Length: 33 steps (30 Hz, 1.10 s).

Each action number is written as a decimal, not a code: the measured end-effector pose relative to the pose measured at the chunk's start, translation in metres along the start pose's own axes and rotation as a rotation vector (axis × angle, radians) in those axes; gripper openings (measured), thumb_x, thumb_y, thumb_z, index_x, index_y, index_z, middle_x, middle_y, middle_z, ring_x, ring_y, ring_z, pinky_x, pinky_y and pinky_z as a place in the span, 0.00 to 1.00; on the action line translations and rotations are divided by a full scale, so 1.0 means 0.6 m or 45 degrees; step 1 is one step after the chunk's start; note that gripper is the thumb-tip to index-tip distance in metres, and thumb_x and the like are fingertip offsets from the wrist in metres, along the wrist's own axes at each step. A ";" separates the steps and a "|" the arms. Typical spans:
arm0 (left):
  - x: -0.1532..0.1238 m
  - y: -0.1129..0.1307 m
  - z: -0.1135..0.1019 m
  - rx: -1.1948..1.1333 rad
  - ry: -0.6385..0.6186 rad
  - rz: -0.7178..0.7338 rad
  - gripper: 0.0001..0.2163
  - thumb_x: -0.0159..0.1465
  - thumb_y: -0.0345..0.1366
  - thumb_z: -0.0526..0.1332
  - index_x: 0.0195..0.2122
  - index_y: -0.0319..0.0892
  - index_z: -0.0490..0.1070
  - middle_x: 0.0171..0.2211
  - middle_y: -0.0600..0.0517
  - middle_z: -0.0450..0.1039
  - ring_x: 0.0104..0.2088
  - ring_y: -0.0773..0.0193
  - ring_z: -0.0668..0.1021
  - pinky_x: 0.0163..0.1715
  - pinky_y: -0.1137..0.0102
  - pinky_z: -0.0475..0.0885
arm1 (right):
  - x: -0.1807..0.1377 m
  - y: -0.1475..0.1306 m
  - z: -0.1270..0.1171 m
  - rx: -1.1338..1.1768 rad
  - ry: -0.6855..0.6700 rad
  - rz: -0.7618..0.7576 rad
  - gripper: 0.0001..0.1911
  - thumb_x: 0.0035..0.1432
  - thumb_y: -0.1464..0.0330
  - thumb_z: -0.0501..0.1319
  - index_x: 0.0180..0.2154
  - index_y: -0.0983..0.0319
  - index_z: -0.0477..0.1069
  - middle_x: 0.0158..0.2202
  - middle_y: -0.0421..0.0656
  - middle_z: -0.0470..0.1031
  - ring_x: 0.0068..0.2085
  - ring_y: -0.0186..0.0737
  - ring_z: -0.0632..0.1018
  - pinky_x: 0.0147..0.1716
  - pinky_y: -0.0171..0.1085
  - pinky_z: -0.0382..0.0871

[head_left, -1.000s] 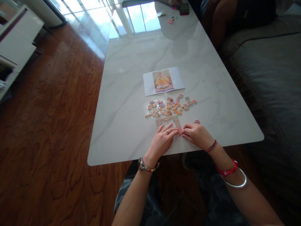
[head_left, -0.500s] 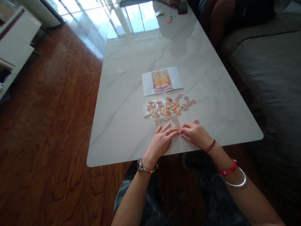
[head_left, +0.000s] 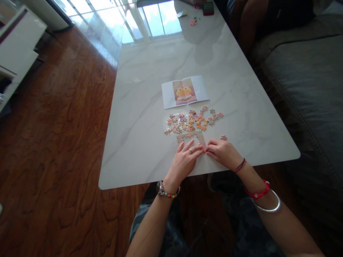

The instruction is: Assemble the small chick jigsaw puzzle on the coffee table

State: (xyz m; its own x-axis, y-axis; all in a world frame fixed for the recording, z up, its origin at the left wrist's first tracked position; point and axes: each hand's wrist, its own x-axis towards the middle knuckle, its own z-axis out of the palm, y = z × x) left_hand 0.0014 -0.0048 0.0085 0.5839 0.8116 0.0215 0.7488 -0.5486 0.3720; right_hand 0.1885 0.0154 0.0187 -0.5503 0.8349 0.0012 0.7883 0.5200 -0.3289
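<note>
A partly joined strip of jigsaw puzzle (head_left: 190, 136) lies on the white marble table (head_left: 150, 107), with several loose pink and orange pieces (head_left: 193, 120) scattered just beyond it. My left hand (head_left: 184, 159) rests flat on the joined part, fingers stretched out. My right hand (head_left: 223, 152) sits beside it, fingertips pinched on a small pink puzzle piece (head_left: 205, 149) at the strip's right end. The two hands almost touch. One stray piece (head_left: 223, 137) lies just beyond my right hand.
A printed reference picture (head_left: 184, 91) lies further up the table. Small items and a dark box (head_left: 208, 8) sit at the far end, near another person (head_left: 257, 18). A grey sofa (head_left: 308, 78) runs along the right; wooden floor lies to the left.
Nothing has visibly moved apart from a slight shift of the camera; both hands stay on the joined strip.
</note>
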 end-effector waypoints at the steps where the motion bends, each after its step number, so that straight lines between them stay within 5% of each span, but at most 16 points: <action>1: 0.000 0.002 0.001 0.015 0.011 -0.007 0.19 0.61 0.27 0.49 0.51 0.52 0.62 0.51 0.55 0.66 0.58 0.60 0.60 0.56 0.54 0.52 | 0.000 0.000 0.000 0.003 0.004 0.000 0.09 0.56 0.69 0.54 0.29 0.63 0.72 0.31 0.43 0.71 0.32 0.34 0.71 0.32 0.32 0.59; 33: 0.003 0.013 0.005 -0.138 0.057 -0.168 0.19 0.59 0.23 0.44 0.51 0.42 0.57 0.46 0.50 0.70 0.59 0.62 0.57 0.58 0.54 0.47 | 0.000 0.011 0.006 0.244 0.023 -0.020 0.09 0.56 0.69 0.55 0.32 0.58 0.74 0.32 0.41 0.73 0.32 0.31 0.73 0.34 0.30 0.62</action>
State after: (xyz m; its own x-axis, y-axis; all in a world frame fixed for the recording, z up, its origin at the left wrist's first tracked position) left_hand 0.0094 -0.0083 0.0089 0.4664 0.8846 0.0064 0.7784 -0.4138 0.4721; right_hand 0.1929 0.0182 0.0131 -0.5560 0.8309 0.0240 0.7118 0.4908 -0.5024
